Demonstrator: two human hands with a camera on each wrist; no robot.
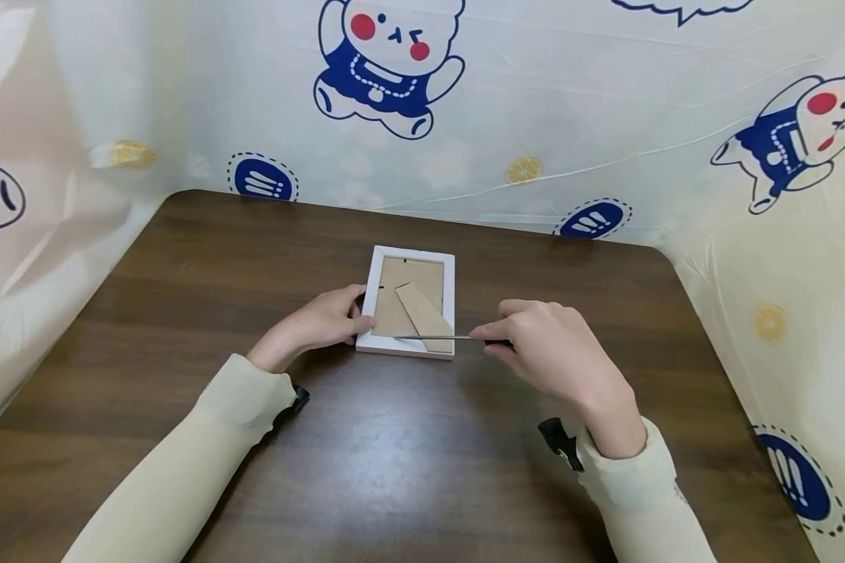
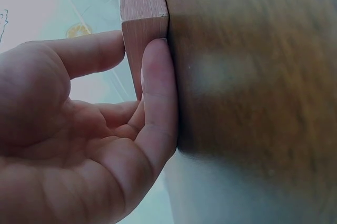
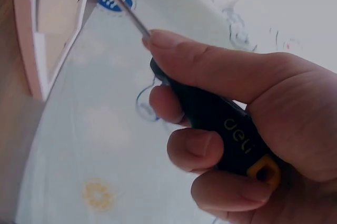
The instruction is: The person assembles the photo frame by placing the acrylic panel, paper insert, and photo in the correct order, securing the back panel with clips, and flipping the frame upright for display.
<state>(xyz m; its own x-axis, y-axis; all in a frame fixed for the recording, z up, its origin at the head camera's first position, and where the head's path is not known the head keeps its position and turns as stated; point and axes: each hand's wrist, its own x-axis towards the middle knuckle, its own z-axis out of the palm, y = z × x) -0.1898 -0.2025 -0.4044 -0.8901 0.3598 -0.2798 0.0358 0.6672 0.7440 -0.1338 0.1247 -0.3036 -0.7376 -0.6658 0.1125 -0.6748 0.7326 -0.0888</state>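
Screwdriver (image 3: 213,110) in right hand (image 1: 558,353) crosses frame (image 1: 422,303), its tip indistinct.

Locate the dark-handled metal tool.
Head view, just right of centre: the right hand holds the tool, its shaft over the lower end of the white rectangular picture frame.

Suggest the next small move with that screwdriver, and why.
I'd probably bring the tip of the screwdriver against the lower edge of the backing board and pry gently. The right hand holds it across the picture frame, its end near that edge, and the left hand grips the frame's left side, which should brace it. Whether the tip touches, I can't tell.
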